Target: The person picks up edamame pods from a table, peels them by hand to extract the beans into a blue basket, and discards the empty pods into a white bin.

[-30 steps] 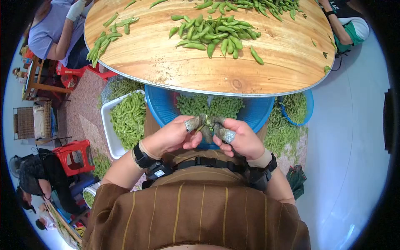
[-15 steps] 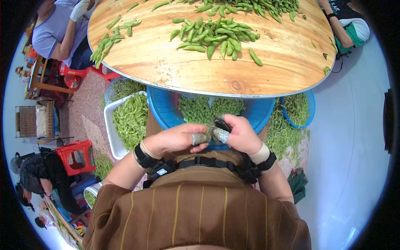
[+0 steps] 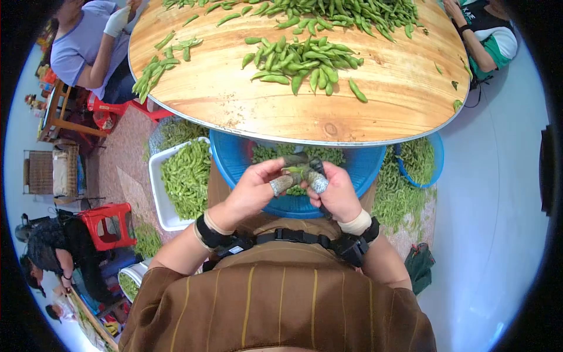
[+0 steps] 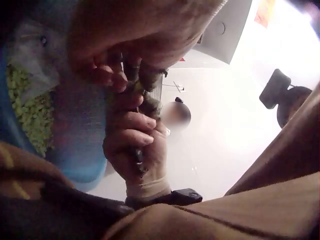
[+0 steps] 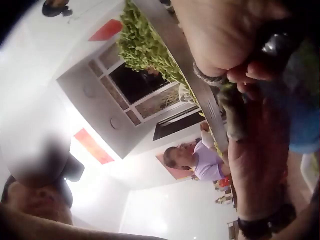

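Observation:
Both hands meet over the near side of a blue basin (image 3: 226, 158) that holds shelled green beans (image 3: 267, 154). My left hand (image 3: 251, 192) and right hand (image 3: 341, 196) pinch a green soybean pod (image 3: 298, 171) between their thumbs and fingertips. Dark and silvery tape wraps the thumbs and some fingers. In the left wrist view the right hand (image 4: 137, 132) has its fingers curled close to the left fingertips. The right wrist view has the taped left thumb (image 5: 234, 117) up against the right fingertips; the pod is largely covered there.
A round wooden table (image 3: 281, 117) with piled soybean pods (image 3: 305, 58) overhangs the basin. A white tub (image 3: 158, 199) of pods stands left of it; pods and a blue basket (image 3: 437, 161) lie right. A red stool (image 3: 110, 226) and other people (image 3: 88, 47) are around.
Both hands have shifted slightly forward over the basin from closer to the body. The fingertips have changed their grip, and a green pod shows between them again after being mostly covered half a second ago.

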Action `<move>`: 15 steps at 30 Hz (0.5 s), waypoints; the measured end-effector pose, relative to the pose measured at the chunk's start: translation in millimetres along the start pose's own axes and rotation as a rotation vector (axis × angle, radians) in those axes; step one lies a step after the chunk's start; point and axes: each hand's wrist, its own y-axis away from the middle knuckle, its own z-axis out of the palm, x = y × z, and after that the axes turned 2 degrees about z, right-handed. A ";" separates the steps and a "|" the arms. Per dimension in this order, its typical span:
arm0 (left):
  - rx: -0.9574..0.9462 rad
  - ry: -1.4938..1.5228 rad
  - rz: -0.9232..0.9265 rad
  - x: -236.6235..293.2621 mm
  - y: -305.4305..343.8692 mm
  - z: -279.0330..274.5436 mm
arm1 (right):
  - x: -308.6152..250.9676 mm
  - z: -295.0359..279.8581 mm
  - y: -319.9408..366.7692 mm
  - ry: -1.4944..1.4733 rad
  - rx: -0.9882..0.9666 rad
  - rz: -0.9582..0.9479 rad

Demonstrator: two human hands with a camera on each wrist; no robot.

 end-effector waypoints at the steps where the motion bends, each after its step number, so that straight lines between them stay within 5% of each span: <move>1: -0.001 -0.005 0.004 -3.6 -2.8 -2.0 | 1.1 3.2 -0.1 -0.001 -0.003 -0.006; 3: 0.090 -0.332 0.155 -7.1 -6.3 -3.7 | 3.0 7.3 -0.4 0.000 -0.011 -0.034; 5: 0.089 -0.263 0.085 -1.1 -6.8 -4.2 | 10.4 -6.5 -5.6 0.255 0.007 -0.036; 7: 0.187 -0.031 -0.121 17.1 -1.3 5.7 | 10.2 -7.3 -4.8 0.906 0.277 -0.440; 15: 0.002 -0.198 -0.173 8.1 1.8 -3.1 | -26.2 10.0 19.6 0.787 0.003 -0.262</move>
